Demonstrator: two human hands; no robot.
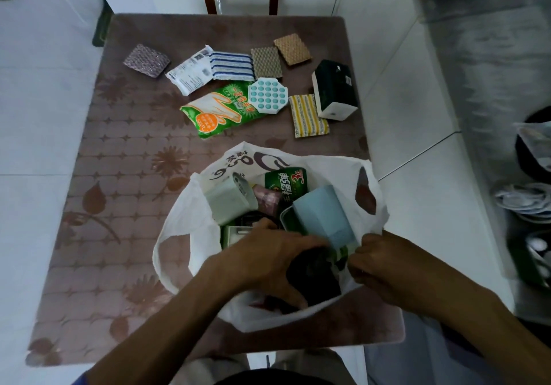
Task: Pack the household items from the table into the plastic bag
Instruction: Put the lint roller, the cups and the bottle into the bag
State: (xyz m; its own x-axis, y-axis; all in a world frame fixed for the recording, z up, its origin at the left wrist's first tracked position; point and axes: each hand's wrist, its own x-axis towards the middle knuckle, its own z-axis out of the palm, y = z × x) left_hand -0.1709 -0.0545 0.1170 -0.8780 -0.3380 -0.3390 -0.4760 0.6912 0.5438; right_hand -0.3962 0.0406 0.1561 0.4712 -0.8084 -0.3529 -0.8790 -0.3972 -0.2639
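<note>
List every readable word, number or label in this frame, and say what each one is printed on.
"3": red numeral on the green packet in the plastic bag; its white characters are too blurred to quote.
Green glove pack: yellow characters, orange badge, unreadable.
White pouch: fine print, too small.
Bag's dark logo: unreadable.
Tissue pack: no legible text.

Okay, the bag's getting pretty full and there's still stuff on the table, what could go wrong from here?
1. The plastic bag looks crowded; the blue box sticks up past the rim, so it could tip out when lifted.
2. The bag sits near the table's front edge, so pushing the dark item down with the left hand might slide it off.
3. The tissue pack and glove pack are bulky; forcing them in could tear the thin plastic that the right hand is holding.
</note>
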